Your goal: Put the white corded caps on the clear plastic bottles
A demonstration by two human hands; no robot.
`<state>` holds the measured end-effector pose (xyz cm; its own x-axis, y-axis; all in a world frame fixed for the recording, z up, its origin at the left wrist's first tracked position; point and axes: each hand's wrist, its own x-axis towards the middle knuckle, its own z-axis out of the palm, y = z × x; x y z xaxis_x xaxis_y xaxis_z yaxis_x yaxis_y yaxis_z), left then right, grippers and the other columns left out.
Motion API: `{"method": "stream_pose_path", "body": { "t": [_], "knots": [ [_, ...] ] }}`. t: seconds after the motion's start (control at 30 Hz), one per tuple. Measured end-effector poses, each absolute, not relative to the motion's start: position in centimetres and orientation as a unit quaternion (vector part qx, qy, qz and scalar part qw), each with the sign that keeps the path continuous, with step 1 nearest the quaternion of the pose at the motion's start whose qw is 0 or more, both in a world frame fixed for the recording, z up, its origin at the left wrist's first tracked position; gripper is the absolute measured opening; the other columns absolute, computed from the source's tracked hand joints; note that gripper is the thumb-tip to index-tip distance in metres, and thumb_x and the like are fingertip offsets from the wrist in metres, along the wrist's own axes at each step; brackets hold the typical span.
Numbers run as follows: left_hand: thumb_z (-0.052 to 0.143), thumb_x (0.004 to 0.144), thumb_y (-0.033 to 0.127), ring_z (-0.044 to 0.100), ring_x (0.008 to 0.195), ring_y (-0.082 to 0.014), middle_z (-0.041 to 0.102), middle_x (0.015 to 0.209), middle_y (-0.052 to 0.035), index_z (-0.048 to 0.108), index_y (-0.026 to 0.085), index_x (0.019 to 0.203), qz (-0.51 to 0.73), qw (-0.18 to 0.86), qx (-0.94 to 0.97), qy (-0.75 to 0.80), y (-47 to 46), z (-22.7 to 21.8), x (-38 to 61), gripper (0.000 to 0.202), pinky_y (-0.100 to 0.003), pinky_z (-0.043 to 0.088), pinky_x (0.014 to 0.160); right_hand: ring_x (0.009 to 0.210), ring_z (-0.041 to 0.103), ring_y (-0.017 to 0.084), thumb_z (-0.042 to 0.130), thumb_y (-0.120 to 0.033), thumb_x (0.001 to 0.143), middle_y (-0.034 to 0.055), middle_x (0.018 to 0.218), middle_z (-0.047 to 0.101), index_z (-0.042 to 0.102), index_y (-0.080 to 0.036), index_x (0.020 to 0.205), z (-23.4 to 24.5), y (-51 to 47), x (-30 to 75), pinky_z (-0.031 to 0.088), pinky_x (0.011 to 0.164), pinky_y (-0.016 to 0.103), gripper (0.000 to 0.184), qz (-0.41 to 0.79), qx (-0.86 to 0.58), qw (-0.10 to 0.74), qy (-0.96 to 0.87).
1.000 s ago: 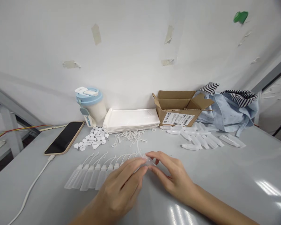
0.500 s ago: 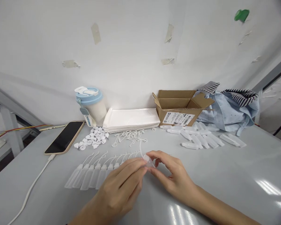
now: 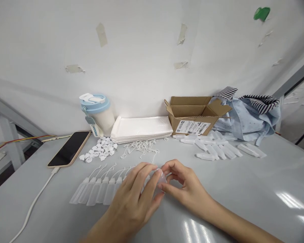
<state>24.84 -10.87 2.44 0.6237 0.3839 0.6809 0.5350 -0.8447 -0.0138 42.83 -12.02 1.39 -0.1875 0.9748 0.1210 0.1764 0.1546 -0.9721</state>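
Note:
A small translucent plastic bottle with a white top is between my two hands, partly hidden by fingers. My left hand curls over its top and near side. From the right, my right hand pinches its side between thumb and fingers. A thin white strap sticks up behind the bottle. To the left, several similar bottles with curved straps lie in a row, its right end covered by my left hand. Behind are a pile of white caps and a tangle of loose white straps.
Several uncapped bottles lie at the right, before an open cardboard box. A stack of white envelopes, a blue-lidded cup and a light blue cloth bag stand along the wall. A phone on a cable lies left.
My left hand's fingers have spread and shifted over the bottle's top. The bottle now stands more upright, and its strap shows less. My right hand has barely moved.

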Motion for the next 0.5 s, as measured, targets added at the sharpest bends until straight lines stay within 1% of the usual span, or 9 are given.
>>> {"method": "stream_pose_path", "body": {
  "t": [0.1,0.2,0.33,0.5],
  "knots": [
    [0.065,0.084,0.012,0.056,0.11,-0.0319,0.063,0.106,-0.0181,0.06,0.002,0.11,-0.339,0.131,-0.902,-0.234,-10.96,2.21,24.81,0.028,-0.042,0.056,0.084,0.07,0.057,0.012,0.065,-0.018,0.078,-0.0021,0.08,0.059,0.052,-0.02,0.085,1.48,-12.08,42.66,0.05,0.066,0.026,0.015,0.497,-0.46,0.435,-0.594],
    [0.065,0.084,0.011,0.057,0.108,-0.0324,0.065,0.106,-0.0185,0.061,0.002,0.108,-0.339,0.134,-0.901,-0.235,-11.08,2.07,24.79,0.026,-0.043,0.056,0.08,0.072,0.057,0.012,0.064,-0.018,0.078,-0.0023,0.079,0.058,0.051,-0.02,0.08,1.7,-12.02,42.59,0.05,0.066,0.025,0.013,0.512,-0.459,0.444,-0.575],
    [0.063,0.084,0.01,0.058,0.104,-0.033,0.065,0.106,-0.0188,0.061,0.005,0.107,-0.349,0.127,-0.887,-0.273,-11.2,2.2,24.94,0.024,-0.047,0.055,0.077,0.066,0.057,0.01,0.069,-0.02,0.075,-0.0039,0.078,0.054,0.048,-0.02,0.076,1.94,-11.91,42.62,0.05,0.061,0.023,0.021,0.536,-0.451,0.456,-0.548],
    [0.059,0.085,0.011,0.057,0.106,-0.0317,0.066,0.108,-0.0178,0.057,0.005,0.113,-0.341,0.11,-0.892,-0.276,-11.21,2.13,25.07,0.028,-0.045,0.054,0.08,0.057,0.055,0.007,0.074,-0.024,0.072,-0.0055,0.074,0.053,0.046,-0.02,0.073,1.99,-12.03,42.58,0.047,0.055,0.021,0.028,0.546,-0.459,0.441,-0.545]
  ]
}}
